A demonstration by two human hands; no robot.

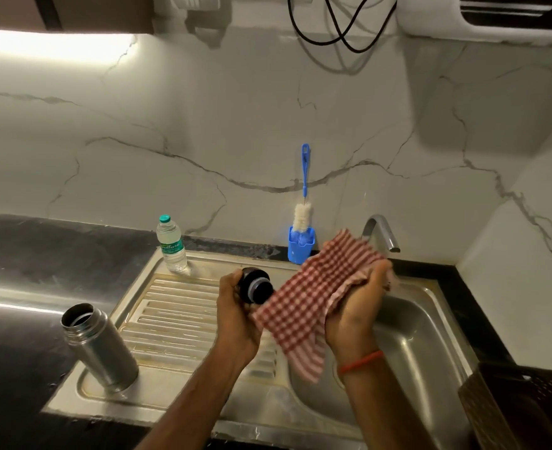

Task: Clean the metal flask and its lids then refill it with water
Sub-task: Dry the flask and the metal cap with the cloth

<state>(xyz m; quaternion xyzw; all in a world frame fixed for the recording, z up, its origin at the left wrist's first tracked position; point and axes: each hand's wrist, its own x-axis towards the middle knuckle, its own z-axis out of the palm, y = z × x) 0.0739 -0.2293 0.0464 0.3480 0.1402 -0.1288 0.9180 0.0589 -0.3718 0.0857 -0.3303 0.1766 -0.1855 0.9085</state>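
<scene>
While flask (99, 345) stands open, upright, at front-left corner of drainboard (170, 316), left grip (235, 306) curls round black lid (257, 286); right grip (362, 297) clutches checked cloth (300, 306). Lid likely light, rigid, wet-slick: hold by wide rim.

Red-checked cloth (313, 297), black lid (257, 285)

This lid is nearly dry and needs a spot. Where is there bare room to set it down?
The ribbed steel drainboard is bare between the open metal flask and the left hand gripping the black lid. The back rim is crowded: clear plastic bottle, blue brush holder, curved tap.
</scene>
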